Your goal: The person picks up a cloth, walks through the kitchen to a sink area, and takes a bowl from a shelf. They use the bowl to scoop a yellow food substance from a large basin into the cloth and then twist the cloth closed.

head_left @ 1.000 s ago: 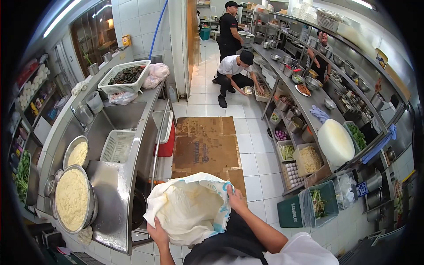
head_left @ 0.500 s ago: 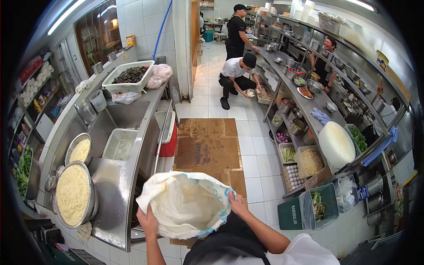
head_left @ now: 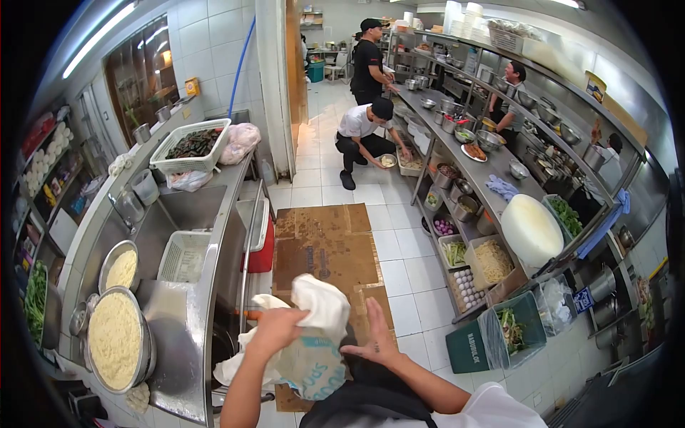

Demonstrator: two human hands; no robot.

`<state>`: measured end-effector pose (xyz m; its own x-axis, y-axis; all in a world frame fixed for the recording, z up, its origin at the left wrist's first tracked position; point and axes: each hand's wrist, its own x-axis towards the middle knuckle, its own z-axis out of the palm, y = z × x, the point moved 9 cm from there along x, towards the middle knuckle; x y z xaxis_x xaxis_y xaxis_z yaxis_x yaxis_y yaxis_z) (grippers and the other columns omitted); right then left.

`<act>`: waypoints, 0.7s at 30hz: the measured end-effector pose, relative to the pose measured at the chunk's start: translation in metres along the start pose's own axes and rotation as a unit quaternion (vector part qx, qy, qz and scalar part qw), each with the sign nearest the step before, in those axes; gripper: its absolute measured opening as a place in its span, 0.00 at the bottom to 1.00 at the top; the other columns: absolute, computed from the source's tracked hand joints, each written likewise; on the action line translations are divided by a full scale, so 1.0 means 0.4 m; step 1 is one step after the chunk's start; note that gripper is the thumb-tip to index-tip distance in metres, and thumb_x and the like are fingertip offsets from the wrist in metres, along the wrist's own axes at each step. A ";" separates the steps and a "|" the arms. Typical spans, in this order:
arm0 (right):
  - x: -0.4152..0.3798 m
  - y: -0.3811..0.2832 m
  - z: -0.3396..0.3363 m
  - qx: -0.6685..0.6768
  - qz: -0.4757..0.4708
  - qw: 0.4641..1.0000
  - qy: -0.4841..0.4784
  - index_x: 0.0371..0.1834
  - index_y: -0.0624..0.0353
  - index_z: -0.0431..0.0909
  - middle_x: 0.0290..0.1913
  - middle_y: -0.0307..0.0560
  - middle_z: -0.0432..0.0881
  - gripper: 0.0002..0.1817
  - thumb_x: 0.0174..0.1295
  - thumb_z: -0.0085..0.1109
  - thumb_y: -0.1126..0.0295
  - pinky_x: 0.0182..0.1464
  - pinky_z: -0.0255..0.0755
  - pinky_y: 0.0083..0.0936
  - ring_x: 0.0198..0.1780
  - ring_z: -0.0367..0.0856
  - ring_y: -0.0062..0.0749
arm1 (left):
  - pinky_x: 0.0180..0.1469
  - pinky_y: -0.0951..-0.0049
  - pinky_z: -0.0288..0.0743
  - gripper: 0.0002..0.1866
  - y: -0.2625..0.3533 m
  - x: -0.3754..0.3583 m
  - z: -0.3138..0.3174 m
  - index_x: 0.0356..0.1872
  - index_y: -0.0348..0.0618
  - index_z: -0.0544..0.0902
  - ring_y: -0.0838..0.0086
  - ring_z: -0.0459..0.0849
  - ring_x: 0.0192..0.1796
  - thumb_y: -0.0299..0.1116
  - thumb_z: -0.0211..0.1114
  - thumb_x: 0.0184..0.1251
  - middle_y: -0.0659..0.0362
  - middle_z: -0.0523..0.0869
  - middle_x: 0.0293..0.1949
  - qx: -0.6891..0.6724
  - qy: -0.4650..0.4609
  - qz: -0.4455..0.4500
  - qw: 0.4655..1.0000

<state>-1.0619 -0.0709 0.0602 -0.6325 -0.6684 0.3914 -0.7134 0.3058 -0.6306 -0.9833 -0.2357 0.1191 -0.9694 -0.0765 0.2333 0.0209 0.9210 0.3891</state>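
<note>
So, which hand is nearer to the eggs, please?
Right. The right hand, open, is left of the eggs; the left hand is farther left, gripping the sack.

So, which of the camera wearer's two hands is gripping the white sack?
The left hand, closed on the bunched fabric of the sack; the right hand is open beside it.

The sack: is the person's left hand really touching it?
Touching: the head view shows the sack bunched in the grip of the left hand.
</note>
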 end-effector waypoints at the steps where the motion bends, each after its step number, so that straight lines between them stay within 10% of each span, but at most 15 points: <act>1: 0.033 -0.025 -0.018 -0.003 0.000 1.000 0.004 0.64 0.66 0.46 0.61 0.64 0.53 0.59 0.32 0.72 0.48 0.60 0.55 0.43 0.61 0.56 0.54 | 0.36 0.62 0.73 0.13 0.018 0.023 0.018 0.37 0.46 0.81 0.57 0.80 0.33 0.31 0.58 0.46 0.51 0.81 0.27 0.000 0.001 0.005 1.000; 4: 0.109 -0.138 0.023 0.028 -0.136 0.985 -0.101 0.60 0.59 0.55 0.52 0.59 0.68 0.47 0.39 0.69 0.52 0.52 0.61 0.41 0.55 0.65 0.55 | 0.38 0.60 0.72 0.14 0.079 0.078 0.111 0.36 0.48 0.81 0.59 0.80 0.35 0.34 0.62 0.44 0.53 0.82 0.30 0.017 -0.152 0.051 0.987; 7: 0.088 -0.016 0.192 0.236 0.045 0.947 -0.215 0.48 0.53 0.72 0.34 0.58 0.78 0.20 0.53 0.58 0.58 0.42 0.67 0.34 0.37 0.76 0.50 | 0.41 0.61 0.71 0.13 0.053 0.111 0.125 0.34 0.47 0.80 0.60 0.80 0.35 0.37 0.64 0.43 0.55 0.82 0.29 0.062 -0.222 0.017 0.973; 11: 0.078 0.052 0.260 0.181 0.160 0.931 -0.273 0.43 0.63 0.74 0.36 0.49 0.80 0.15 0.59 0.53 0.63 0.43 0.67 0.26 0.40 0.76 0.33 | 0.50 0.63 0.64 0.20 -0.087 0.069 0.064 0.40 0.45 0.78 0.64 0.78 0.41 0.35 0.69 0.41 0.58 0.81 0.35 -0.088 0.034 -0.074 0.993; 15: 0.064 0.212 0.370 0.444 0.385 0.792 -0.164 0.47 0.64 0.72 0.44 0.46 0.77 0.19 0.59 0.53 0.60 0.46 0.67 0.27 0.44 0.75 0.33 | 0.59 0.62 0.57 0.40 -0.286 -0.166 0.173 0.56 0.35 0.65 0.56 0.68 0.55 0.40 0.72 0.39 0.46 0.70 0.51 -0.214 0.284 -0.302 0.884; 18: 0.143 0.232 0.356 0.533 0.437 0.717 -0.103 0.50 0.66 0.69 0.47 0.46 0.75 0.22 0.59 0.53 0.61 0.48 0.68 0.27 0.46 0.74 0.33 | 0.62 0.60 0.55 0.48 -0.352 -0.321 0.357 0.59 0.31 0.57 0.54 0.64 0.59 0.44 0.73 0.38 0.43 0.68 0.53 -0.150 0.341 -0.430 0.822; 21: 0.195 0.280 0.394 0.619 0.484 0.611 -0.102 0.55 0.65 0.65 0.48 0.49 0.75 0.24 0.60 0.52 0.60 0.51 0.69 0.33 0.48 0.74 0.37 | 0.60 0.63 0.59 0.52 -0.399 -0.351 0.589 0.61 0.31 0.52 0.56 0.66 0.58 0.50 0.72 0.39 0.42 0.68 0.55 -0.239 0.200 -0.517 0.797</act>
<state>-1.1434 -0.1954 -0.0853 -0.4362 -0.6902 -0.5774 0.8183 -0.0374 -0.5735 -0.9083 -0.2821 -0.1856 -0.3744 -0.9046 -0.2038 -0.5550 0.0425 0.8308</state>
